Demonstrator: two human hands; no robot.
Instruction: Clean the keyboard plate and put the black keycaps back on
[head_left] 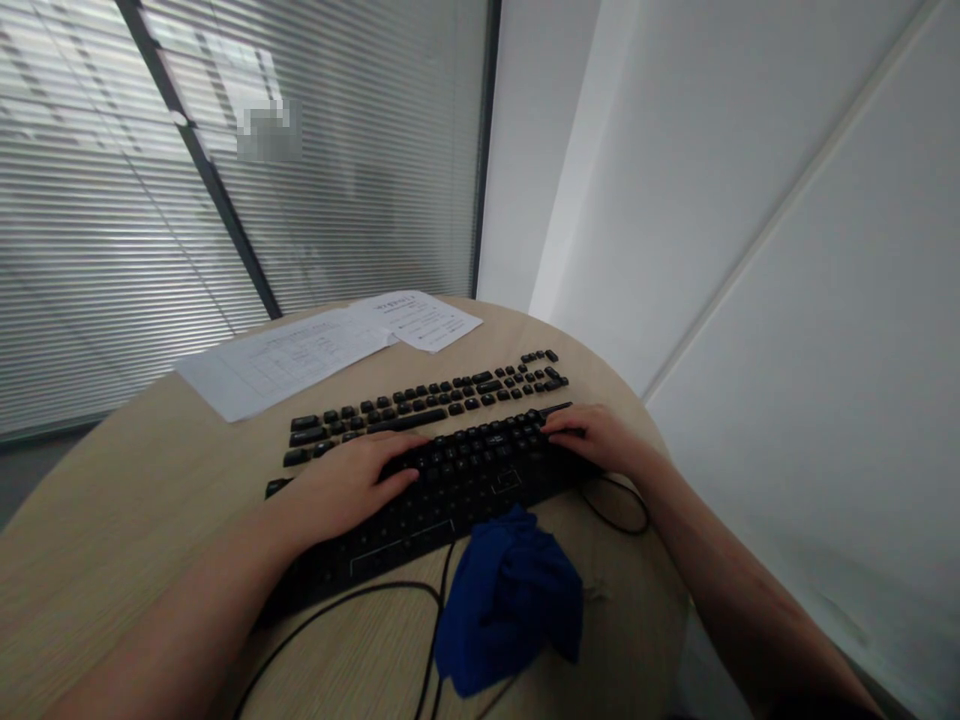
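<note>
A black keyboard (465, 505) lies on the round table, tilted across the view. Keycaps stand on its far rows, while its near rows show bare switch positions. My left hand (360, 480) rests over its left part, thumb apart from the stretched fingers. At the far right end, my right hand (596, 437) touches the keyboard with a gap between thumb and fingers; some of its fingertips are hidden. Loose black keycaps (420, 405) are laid out in rows just beyond the keyboard. A crumpled blue cloth (510, 600) sits at its near side.
Printed paper sheets (300, 355) lie toward the back left of the wooden table (112, 530). A black cable (360, 592) loops in front of the keyboard. A white wall (787, 300) stands close on the right, and window blinds (360, 180) are behind.
</note>
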